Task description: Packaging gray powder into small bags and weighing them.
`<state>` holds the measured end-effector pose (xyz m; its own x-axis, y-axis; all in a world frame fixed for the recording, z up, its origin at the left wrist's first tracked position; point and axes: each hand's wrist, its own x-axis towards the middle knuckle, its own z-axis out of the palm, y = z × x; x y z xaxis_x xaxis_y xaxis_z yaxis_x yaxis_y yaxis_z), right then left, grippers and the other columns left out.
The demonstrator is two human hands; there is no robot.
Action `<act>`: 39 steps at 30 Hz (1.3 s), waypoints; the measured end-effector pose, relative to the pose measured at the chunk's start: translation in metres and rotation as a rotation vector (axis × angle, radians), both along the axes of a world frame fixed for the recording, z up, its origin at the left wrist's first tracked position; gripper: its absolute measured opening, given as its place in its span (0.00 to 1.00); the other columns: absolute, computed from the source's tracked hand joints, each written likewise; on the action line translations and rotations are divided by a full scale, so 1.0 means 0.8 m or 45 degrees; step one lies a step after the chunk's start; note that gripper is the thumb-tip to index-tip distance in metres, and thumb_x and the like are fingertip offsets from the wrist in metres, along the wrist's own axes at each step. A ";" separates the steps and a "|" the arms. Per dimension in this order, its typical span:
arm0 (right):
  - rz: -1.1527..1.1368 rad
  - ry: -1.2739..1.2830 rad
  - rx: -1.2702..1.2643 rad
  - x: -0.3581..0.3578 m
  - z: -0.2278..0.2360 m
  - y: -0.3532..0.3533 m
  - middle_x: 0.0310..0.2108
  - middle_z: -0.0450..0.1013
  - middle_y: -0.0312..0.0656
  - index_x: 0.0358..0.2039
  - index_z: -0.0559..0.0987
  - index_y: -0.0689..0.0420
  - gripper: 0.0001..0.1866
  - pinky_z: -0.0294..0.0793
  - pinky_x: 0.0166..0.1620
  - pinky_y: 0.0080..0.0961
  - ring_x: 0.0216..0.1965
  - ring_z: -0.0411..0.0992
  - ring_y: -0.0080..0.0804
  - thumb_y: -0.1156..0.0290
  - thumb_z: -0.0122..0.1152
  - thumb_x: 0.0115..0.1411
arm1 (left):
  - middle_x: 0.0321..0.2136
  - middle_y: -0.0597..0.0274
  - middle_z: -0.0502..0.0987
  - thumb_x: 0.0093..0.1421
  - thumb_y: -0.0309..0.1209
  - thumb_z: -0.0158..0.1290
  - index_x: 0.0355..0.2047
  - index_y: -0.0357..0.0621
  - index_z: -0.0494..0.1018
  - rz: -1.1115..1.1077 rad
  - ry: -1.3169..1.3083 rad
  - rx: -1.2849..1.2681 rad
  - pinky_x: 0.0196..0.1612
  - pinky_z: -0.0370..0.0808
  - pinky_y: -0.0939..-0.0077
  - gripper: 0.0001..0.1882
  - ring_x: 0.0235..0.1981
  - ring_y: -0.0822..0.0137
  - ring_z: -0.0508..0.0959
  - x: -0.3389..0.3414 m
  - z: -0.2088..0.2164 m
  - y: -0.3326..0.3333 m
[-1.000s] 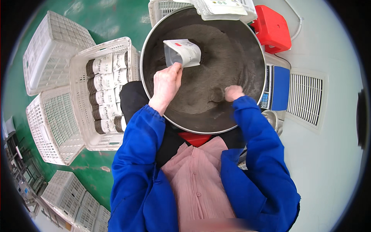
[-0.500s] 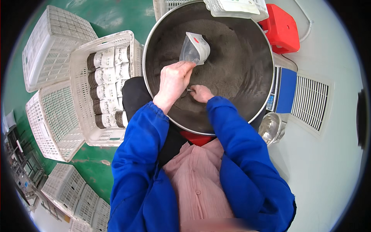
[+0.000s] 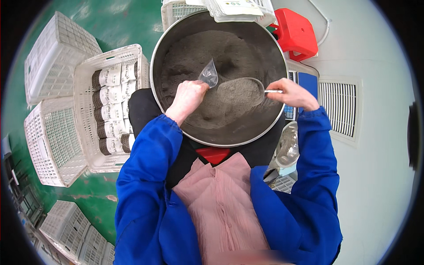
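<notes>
A large round metal drum (image 3: 152, 84) in front of me holds grey-brown powder (image 3: 198, 51). Over its left part my left hand (image 3: 189, 98) pinches the edge of a clear plastic pouch (image 3: 209, 74), whose mouth gapes. At the right rim my right hand (image 3: 291, 93) grips the handle of a metal scoop (image 3: 242, 92). The scoop is heaped with the same powder and points left, its tip close beside the pouch. I cannot see whether the pouch has powder in it.
Left of the drum, a white crate (image 3: 81, 119) holds several filled pouches (image 3: 109, 95). More white crates (image 3: 62, 57) stand beyond it. A stack of flat pouches (image 3: 234, 9) rests on the far rim. At right are a red stool (image 3: 295, 33), a blue scale (image 3: 308, 84) and a metal bowl (image 3: 288, 145).
My right hand has moved right and up, and the scoop has come out of the powder full. The pouch has turned and tilted in my left hand. The whole view has shifted slightly.
</notes>
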<state>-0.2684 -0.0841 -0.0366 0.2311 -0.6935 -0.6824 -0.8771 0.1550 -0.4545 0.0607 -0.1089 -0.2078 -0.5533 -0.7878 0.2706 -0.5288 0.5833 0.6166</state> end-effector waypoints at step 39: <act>0.268 0.056 0.036 0.068 -0.266 0.015 0.42 0.81 0.56 0.49 0.82 0.58 0.20 0.76 0.52 0.48 0.48 0.78 0.57 0.60 0.60 0.61 | 0.29 0.57 0.80 0.56 0.24 0.58 0.32 0.45 0.82 0.147 -0.101 0.093 0.34 0.80 0.59 0.05 0.31 0.51 0.82 0.000 -0.001 -0.026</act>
<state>-0.2140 -0.0720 -0.2495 0.3385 -0.6132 -0.7137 -0.9104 -0.0215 -0.4133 0.0607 -0.1294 -0.2085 -0.4757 -0.8632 0.1690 -0.6385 0.4710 0.6086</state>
